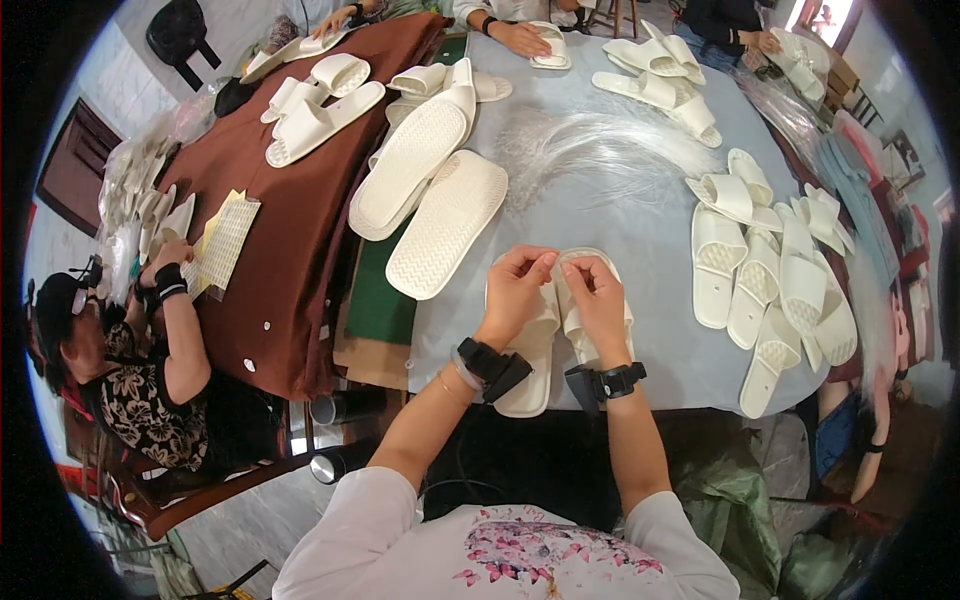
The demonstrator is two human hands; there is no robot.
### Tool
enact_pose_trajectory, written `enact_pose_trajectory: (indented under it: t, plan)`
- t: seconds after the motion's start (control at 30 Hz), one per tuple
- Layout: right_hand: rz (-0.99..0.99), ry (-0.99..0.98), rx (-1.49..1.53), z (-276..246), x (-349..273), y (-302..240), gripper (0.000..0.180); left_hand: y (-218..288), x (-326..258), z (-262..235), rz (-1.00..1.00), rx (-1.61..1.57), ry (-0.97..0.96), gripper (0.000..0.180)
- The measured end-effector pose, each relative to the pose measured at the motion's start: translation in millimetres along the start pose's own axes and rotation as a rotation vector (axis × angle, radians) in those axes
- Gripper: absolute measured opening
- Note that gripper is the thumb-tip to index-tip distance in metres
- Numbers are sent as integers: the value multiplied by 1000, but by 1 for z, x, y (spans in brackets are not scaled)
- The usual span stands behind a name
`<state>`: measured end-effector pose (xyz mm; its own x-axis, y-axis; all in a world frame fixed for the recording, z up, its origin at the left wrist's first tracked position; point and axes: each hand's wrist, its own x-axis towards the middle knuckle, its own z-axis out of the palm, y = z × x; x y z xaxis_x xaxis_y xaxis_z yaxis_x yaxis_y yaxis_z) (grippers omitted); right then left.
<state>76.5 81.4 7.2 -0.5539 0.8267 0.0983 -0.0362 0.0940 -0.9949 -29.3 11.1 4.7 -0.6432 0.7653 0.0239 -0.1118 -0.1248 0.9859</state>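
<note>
My left hand [514,298] and my right hand [598,308] are close together at the near edge of the table. Each thumb and forefinger is pinched, and whatever lies between the fingertips is too small to make out. Under them lies a pair of white slide slippers, toes pointing away from me. The left slipper [527,388] shows its heel beside my wrist; the right slipper [574,328] is largely covered by my right hand. Dark devices are strapped round both wrists. Beyond my hands spreads a loose heap of clear, thin plastic strands [610,150].
White slippers [450,225] are stacked to the left, soles up. More slippers [720,265] crowd the right side. On the brown-covered table [290,230] lie slippers and sticker sheets [225,240]. Co-workers sit at the left, far side and right; one person's hand [522,40] rests on a slipper.
</note>
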Motion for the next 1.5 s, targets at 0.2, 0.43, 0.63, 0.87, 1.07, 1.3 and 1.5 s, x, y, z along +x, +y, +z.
enact_pose_trajectory:
  t: [0.2, 0.43, 0.63, 0.87, 1.07, 1.3, 1.5]
  plan:
    - [-30, 13, -16, -1, -1, -2, 15, 1, -1, 3, -5, -46, -41, 15]
    - [-23, 7, -20, 1, -1, -1, 15, -3, 1, -3, -21, -21, 45, 16]
    - [-15, 22, -51, 0, -1, -3, 14, 1, 1, -1, -20, -63, 18, 14]
    - [-12, 29, -9, 2, -2, -4, 12, 0, -1, 1, 31, -16, 11, 16]
    - [-80, 63, -116, -3, 0, 6, 15, -3, 2, 4, 2, 52, 36, 15]
    - [-90, 104, -117, 1, 0, 2, 16, 5, 1, 0, -13, 118, -22, 16]
    - [-89, 51, -92, -3, -3, -3, 12, -3, 2, -2, 6, 60, -43, 12]
